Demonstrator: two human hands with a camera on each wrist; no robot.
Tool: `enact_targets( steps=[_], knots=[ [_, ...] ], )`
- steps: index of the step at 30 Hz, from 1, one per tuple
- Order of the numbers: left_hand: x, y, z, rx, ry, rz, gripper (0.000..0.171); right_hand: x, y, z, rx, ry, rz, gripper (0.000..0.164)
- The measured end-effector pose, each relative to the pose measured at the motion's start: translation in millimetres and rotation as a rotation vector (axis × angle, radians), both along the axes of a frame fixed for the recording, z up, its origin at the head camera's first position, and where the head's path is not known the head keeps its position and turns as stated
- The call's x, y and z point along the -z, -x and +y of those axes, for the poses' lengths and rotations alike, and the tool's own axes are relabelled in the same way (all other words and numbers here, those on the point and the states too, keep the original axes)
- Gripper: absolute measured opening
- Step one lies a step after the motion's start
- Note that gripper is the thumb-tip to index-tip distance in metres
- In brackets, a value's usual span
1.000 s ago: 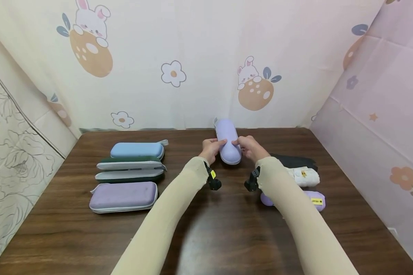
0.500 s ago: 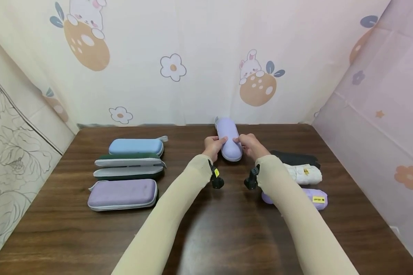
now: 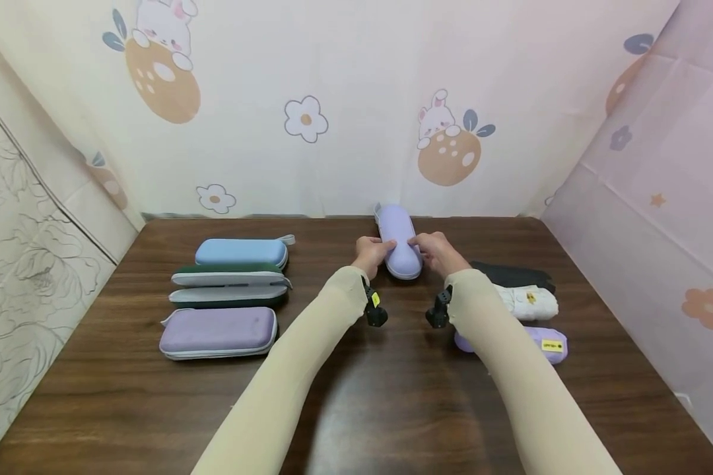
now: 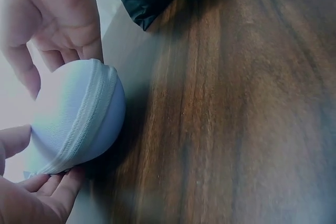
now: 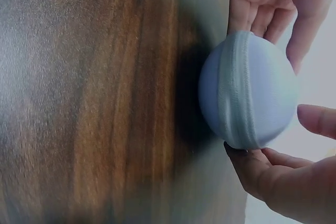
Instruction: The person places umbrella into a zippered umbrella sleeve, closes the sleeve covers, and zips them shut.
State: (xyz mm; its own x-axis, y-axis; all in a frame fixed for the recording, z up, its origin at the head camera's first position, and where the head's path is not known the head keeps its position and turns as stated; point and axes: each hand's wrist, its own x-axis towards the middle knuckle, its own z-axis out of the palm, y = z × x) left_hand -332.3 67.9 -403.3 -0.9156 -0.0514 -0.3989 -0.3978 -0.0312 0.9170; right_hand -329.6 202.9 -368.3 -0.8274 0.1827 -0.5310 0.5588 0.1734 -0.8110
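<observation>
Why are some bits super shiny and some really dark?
Head view: pale glare on the table, low in the middle; right wrist view: dark shadow beside the lavender case; left wrist view: washed-out white at the left edge.

Your left hand (image 3: 371,254) and right hand (image 3: 440,253) hid parts of the lavender case (image 3: 399,228), and your right sleeve (image 3: 513,369) covered the middle of the lilac bundle (image 3: 537,335).

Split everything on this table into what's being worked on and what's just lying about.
In the job:
Lavender rounded fabric-covered zip case, gripped by the left hand and right hand

Seemingly just lying about:
Light-blue oblong case
Dark green oblong case, open
Mauve rectangular case
Black flat fabric bundle
White rolled fabric bundle
Lilac rolled fabric bundle with yellow label
</observation>
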Motion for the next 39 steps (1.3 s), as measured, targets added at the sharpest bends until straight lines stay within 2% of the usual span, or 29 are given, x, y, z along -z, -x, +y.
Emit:
enact_targets(
  steps=[3,4,5,7,10,11,14,17,20,24,27,30,33,39],
  knots=[
    [0.0,1.1,-2.2,0.014,0.005,-0.012,0.038,-3.3,-3.4,3.5,-0.009,0.047,0.043,0.054],
    [9.0,7.3,-2.7,0.018,-0.012,0.018,0.038,-4.9,-4.6,5.0,-0.011,0.059,0.055,0.053],
    [8.8,7.4,-4.2,0.024,-0.02,0.024,0.038,-6.7,-5.7,6.7,-0.019,0.063,0.067,0.051],
    [4.8,4.9,-8.7,0.034,-0.042,0.041,0.038,-11.0,-8.1,10.1,-0.038,0.053,0.088,0.049],
    [-7.7,-5.6,-19.2,0.067,-0.118,0.078,0.038,-18.2,-11.7,15.9,-0.107,0.002,0.119,0.048],
    [-23.4,-16.6,-24.5,0.088,-0.133,0.056,0.04,-20.9,-13.4,17.6,-0.143,-0.03,0.127,0.049],
    [-45.2,-35.6,-41.3,0.178,-0.205,0.068,0.042,-28.5,-21.0,22.5,-0.273,-0.128,0.158,0.053],
    [-60.8,-55.5,-63.2,0.276,-0.239,0.096,0.043,-35.7,-34.0,25.0,-0.401,-0.235,0.207,0.055],
    [-66.1,-72.9,-88.5,0.328,-0.221,0.172,0.042,-42.5,-50.4,28.7,-0.493,-0.314,0.282,0.054],
    [-74.5,-96.4,-133.0,0.394,-0.112,0.269,0.042,-51.6,-72.0,36.2,-0.582,-0.394,0.378,0.051],
    [-78.8,-110.9,-171.9,0.446,0.039,0.322,0.045,-54.8,-82.7,44.1,-0.64,-0.434,0.422,0.048],
    [-79.4,-123.2,-208.5,0.467,0.167,0.357,0.048,-57.7,-93.4,53.8,-0.679,-0.466,0.455,0.047],
    [-75.9,-133.6,-240.4,0.484,0.249,0.374,0.052,-60.9,-105.1,64.1,-0.7,-0.494,0.471,0.047],
    [-60.0,-150.3,-292.2,0.6,0.484,0.478,0.057,-54.8,-132.9,85.8,-0.741,-0.59,0.539,0.042]
  ],
)
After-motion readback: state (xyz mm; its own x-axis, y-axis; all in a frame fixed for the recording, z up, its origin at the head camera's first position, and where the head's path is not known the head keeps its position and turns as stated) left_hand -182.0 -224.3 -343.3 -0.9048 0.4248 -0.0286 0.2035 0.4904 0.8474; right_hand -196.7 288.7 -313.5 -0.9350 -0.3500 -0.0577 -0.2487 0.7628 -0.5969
